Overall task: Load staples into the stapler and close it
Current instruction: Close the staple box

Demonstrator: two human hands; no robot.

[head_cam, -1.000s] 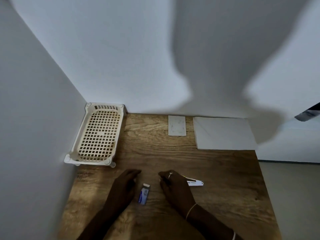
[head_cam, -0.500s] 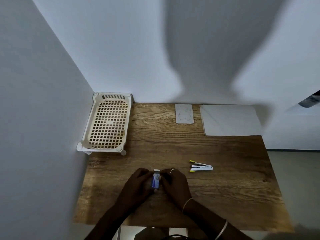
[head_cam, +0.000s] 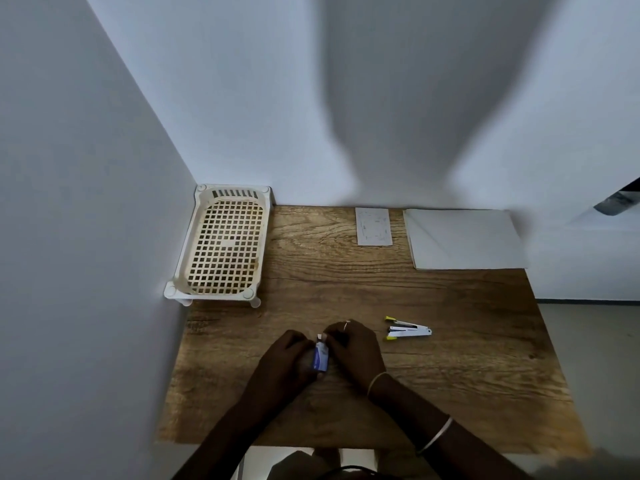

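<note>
1. The staple box [head_cam: 320,356], a small blue-and-white carton, is held between both hands near the front edge of the wooden table [head_cam: 450,375]. One second ago it lay flat on the table between the hands; it has since been picked up.
2. The left hand [head_cam: 284,358] is curled closed around the lower body of the box.
3. The right hand [head_cam: 356,351] is closed with its fingertips pinched at the upper end of the box, where a white flap shows. The box is judged to be in the course of being opened; whether any staples have been drawn out cannot be told.
4. The stapler [head_cam: 408,330], white with yellow tips, lies just beside the right hand, released and with its top swung open. It was under the right hand one second ago. Loading and closing are judged not yet done.
5. Farther back stand a perforated tray [head_cam: 225,244] at the left wall, a small card [head_cam: 374,226] and a paper sheet [head_cam: 464,239].
</note>
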